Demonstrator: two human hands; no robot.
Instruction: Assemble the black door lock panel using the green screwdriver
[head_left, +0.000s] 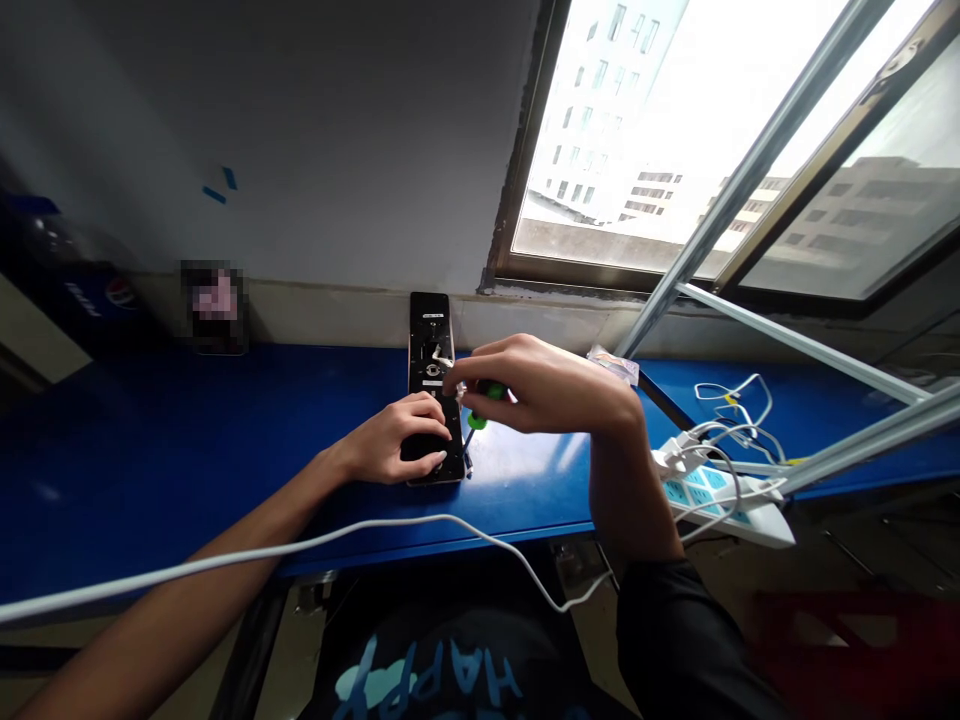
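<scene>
Black T-shirt (442,670) with pale blue "HAPPY" lettering, seen upside down at bottom centre of the frame. Black sleeve (675,640) on the right arm, lower right. White cable (300,545) running from the left edge along the front of the blue worktop (187,450), looping down at lower centre.

Left hand (397,440): palm down, fingers curled over the lower part of the black panel (429,325), holding it. The panel lies flat on the worktop at centre, its top end near the wall, with a metal rim and white wires at its middle.

Right hand (540,385): closed around a green-handled screwdriver (491,392), its dark shaft angled down beside the panel's lower right edge.

Right of the hands: clear packet (613,365) at the worktop's far edge; power strip (712,495) and tangled white cables (739,410). Window (600,130) with metal bars (772,145), upper right. Pepsi-branded blue object (116,292), far left.
</scene>
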